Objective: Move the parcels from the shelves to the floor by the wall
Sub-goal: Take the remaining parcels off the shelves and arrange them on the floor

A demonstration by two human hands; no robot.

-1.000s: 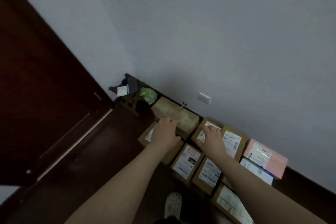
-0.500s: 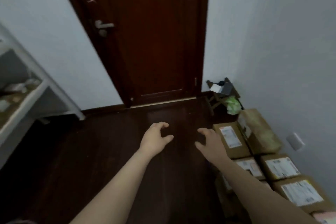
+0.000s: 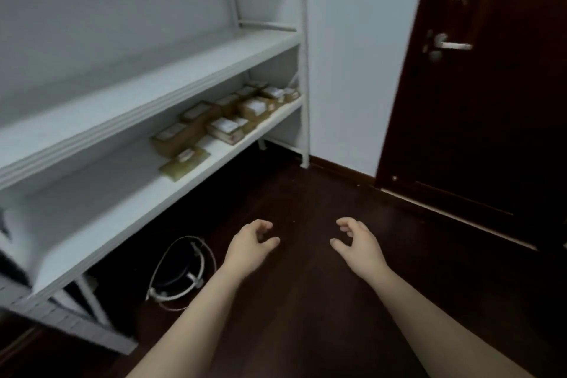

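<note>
Head camera view, looking forward and down over two bare forearms stretched out above a dark wooden floor (image 3: 306, 301). Both hands hover in mid-air and hold nothing. The left hand (image 3: 250, 244) has its fingers loosely curled and its thumb pointing inward. The right hand (image 3: 357, 244) mirrors it, with fingers loosely bent and thumb toward the other hand. The hands are apart, with bare floor showing between them. On the left stands a white shelving unit (image 3: 190, 67) against a pale wall (image 3: 346, 70). The parcels (image 3: 227, 120) are a cluster of small brown cardboard boxes and flat packets with white labels on top. They sit on the lower shelf, crowded toward its far right end near the unit's corner post. One flat packet lies closest to the camera, near the shelf's front edge. The parcels are well apart from both hands. Under the shelf, on the floor, lies a looped white cable (image 3: 184, 270); what it belongs to cannot be told. On the right is a dark brown door (image 3: 491, 132) with a silver lever handle (image 3: 448, 45). Everything looks slightly blurred.
</note>
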